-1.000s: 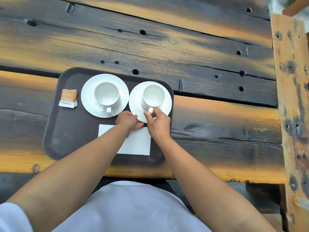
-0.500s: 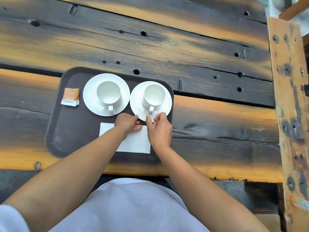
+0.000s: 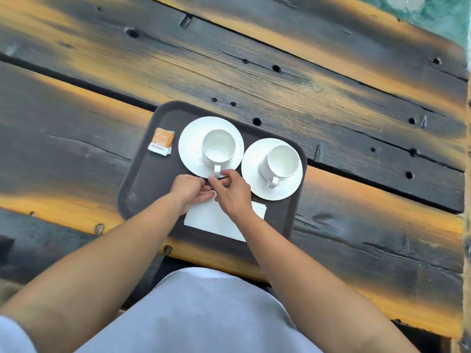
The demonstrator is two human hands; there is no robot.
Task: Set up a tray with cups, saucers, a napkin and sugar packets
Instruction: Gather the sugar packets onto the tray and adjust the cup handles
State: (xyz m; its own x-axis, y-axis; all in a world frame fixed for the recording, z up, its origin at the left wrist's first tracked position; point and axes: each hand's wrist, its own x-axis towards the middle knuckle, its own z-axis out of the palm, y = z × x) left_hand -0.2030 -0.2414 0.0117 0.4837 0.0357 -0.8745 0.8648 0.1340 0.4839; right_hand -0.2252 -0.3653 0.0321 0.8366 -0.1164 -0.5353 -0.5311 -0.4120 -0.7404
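Note:
A dark brown tray (image 3: 142, 189) lies on the wooden table. It carries two white saucers, each with an empty white cup. My right hand (image 3: 230, 192) pinches the handle of the left cup (image 3: 219, 149), at the near rim of the left saucer (image 3: 188, 149). My left hand (image 3: 190, 189) sits right beside it with curled fingers at that saucer's near rim; whether it holds anything is hidden. The right cup (image 3: 283, 161) stands untouched on the right saucer (image 3: 288, 191). A white napkin (image 3: 216, 221) lies under my wrists. Orange sugar packets (image 3: 161, 141) lie at the tray's far left.
The tray sits near the front edge of a dark, orange-streaked plank table (image 3: 331, 103) with gaps and bolt holes. A wooden post runs along the right edge of the view. My white apron fills the bottom of the view.
Both hands have moved left, from the right cup's handle and saucer rim to the left cup's handle. The view has tilted and shifted, so the tray now appears more central.

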